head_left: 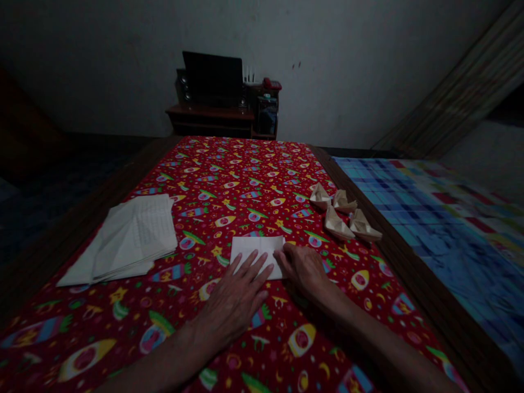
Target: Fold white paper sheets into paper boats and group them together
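A folded sheet of white paper (257, 244) lies flat on the red patterned cloth in front of me. My left hand (241, 286) rests on its lower left part, palm down with the fingers spread. At the paper's right edge is my right hand (305, 268), its fingers curled and closed on the edge near the upper right corner. Several folded paper boats (338, 222) sit together to the right, beyond my right hand. Off to the left, a loose stack of paper sheets (135, 234) lies fanned out, with writing or print on the top one.
The red cloth (254, 180) covers a long surface with dark wooden edges (352, 185). Past its far end, a low cabinet (210, 113) holds a dark screen (213, 76) and a red telephone (272, 83). A blue checked cover (393, 202) lies lower on the right.
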Motion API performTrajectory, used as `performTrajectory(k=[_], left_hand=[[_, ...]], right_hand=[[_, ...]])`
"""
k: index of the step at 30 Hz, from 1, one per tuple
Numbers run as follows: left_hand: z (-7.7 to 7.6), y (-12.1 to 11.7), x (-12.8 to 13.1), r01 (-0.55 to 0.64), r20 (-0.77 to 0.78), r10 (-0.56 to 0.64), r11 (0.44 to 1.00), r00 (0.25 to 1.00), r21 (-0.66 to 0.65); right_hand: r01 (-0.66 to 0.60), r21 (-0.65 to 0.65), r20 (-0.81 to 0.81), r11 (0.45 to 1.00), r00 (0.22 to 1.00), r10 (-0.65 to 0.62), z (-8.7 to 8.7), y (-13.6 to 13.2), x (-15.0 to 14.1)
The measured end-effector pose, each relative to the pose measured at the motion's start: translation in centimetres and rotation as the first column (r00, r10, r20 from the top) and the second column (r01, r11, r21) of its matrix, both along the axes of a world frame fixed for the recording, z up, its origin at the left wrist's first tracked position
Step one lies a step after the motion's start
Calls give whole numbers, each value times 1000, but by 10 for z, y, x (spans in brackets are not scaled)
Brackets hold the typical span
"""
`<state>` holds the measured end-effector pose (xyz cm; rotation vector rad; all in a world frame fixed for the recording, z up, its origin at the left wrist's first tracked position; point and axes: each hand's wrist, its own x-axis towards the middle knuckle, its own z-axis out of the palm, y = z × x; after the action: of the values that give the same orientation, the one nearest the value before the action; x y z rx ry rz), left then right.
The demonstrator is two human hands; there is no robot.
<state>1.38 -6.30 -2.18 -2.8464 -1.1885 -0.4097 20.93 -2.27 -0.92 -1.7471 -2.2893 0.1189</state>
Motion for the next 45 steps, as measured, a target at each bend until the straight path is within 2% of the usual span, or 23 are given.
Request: performTrajectory(k=[3, 6, 8, 10, 13, 16, 22, 28, 32, 36, 39, 42, 45], left_hand=[[0, 0, 0, 3, 2, -3, 1000, 1000, 10], [-2, 0, 1, -5, 5, 5, 1000, 1000, 12], [-2, 0, 2, -17, 18, 17, 1000, 1000, 3], [-2, 0, 2, -15, 22, 15, 1000, 1000, -14], [0, 0, -2, 17, 4, -17, 999, 1000, -38], [3, 0, -13, 58, -18, -58, 998, 998, -27], [3, -5, -45, 34, -77, -33, 999, 997, 16], [-1, -11, -67, -33, -36, 35, 999, 999, 42], [1, -7, -65, -72, 11, 71, 997, 997, 14], [6, 3, -55, -73, 108, 75, 997, 991, -21], [7, 9, -49, -55, 132, 60, 998, 989, -45], [6, 13, -48, -37, 117, 45, 997, 992, -73], [7, 15, -47, -22, 96, 31, 995, 995, -100]], right_hand=[[9, 20, 25, 1000, 1000, -9, 3, 0, 2], [8, 179, 67, 984, 998, -20, 8, -5, 3], [-49, 317, 103, 947, 995, 17, 11, -14, 0], [-170, 363, 137, 916, 982, 128, 10, -28, -5], [-401, 285, 129, 870, 916, 380, 3, -50, -10], [-488, 140, 115, 861, 872, 476, -5, -63, -2], [-469, 68, 150, 881, 878, 455, -7, -68, 24], [-424, 149, 148, 894, 903, 403, -7, -66, 19], [-410, 269, 196, 872, 909, 367, -10, -53, 1], [-512, 179, 308, 840, 840, 447, -3, -45, -28], [-530, 185, 343, 827, 824, 451, 4, -44, -46], [-532, 217, 405, 818, 812, 420, 6, -42, -53], [-526, 197, 446, 828, 800, 402, 3, -39, -50]])
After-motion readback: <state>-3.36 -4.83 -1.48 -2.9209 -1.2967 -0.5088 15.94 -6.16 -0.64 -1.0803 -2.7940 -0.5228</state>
